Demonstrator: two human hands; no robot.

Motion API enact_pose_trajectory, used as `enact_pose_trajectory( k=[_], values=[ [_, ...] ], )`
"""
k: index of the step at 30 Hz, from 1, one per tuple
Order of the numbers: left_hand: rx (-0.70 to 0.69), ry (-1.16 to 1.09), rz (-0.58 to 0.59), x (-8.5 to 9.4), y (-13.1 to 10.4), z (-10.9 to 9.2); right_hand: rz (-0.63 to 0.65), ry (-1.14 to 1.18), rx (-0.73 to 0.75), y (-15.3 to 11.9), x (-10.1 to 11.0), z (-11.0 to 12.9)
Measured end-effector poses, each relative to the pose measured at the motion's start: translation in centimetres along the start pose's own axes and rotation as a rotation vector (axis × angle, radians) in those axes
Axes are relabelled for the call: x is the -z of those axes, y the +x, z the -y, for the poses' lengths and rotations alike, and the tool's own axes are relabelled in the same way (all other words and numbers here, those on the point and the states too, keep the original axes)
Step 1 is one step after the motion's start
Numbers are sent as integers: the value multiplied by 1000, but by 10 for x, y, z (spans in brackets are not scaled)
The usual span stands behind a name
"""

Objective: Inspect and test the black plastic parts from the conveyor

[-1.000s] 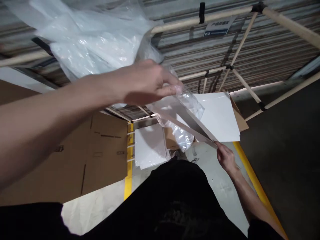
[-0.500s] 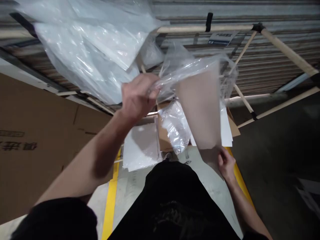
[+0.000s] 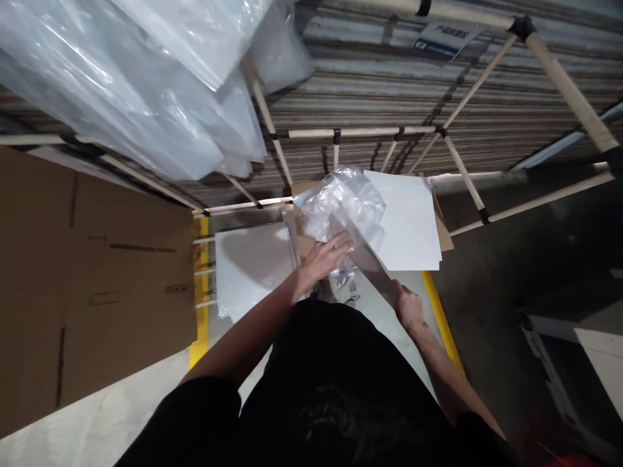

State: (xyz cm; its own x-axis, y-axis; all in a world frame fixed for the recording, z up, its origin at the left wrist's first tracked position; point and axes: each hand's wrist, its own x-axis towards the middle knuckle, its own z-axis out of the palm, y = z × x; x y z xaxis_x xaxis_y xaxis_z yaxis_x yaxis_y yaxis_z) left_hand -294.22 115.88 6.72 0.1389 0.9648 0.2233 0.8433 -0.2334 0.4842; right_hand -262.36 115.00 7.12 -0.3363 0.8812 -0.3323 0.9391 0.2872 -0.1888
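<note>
The right hand (image 3: 409, 308) is curled closed around the near end of a grey-brown panel (image 3: 374, 267). The left hand (image 3: 331, 253), partly open with its fingers extended, lies against the panel. The panel's far end meets crumpled clear plastic (image 3: 350, 188), between left white sheets (image 3: 256, 263) and right white sheets (image 3: 409, 220). Beyond stands a pipe rack (image 3: 365, 132).

Two bare hands (image 3: 333, 256) (image 3: 407, 308), two stacks of white sheets (image 3: 253, 263) (image 3: 406, 224), two yellow floor stripes (image 3: 198, 353) (image 3: 440, 314), one sign (image 3: 446, 40)
</note>
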Motion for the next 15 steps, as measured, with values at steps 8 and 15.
enact_pose_trajectory(
  k=[8, 15],
  values=[
    [88, -90, -89, 11, -64, 47, -96, 222, -42, 52, 16, 25],
    [15, -214, -228, 49, -10, 47, -138, -21, -113, 67, 32, 77]
  ],
)
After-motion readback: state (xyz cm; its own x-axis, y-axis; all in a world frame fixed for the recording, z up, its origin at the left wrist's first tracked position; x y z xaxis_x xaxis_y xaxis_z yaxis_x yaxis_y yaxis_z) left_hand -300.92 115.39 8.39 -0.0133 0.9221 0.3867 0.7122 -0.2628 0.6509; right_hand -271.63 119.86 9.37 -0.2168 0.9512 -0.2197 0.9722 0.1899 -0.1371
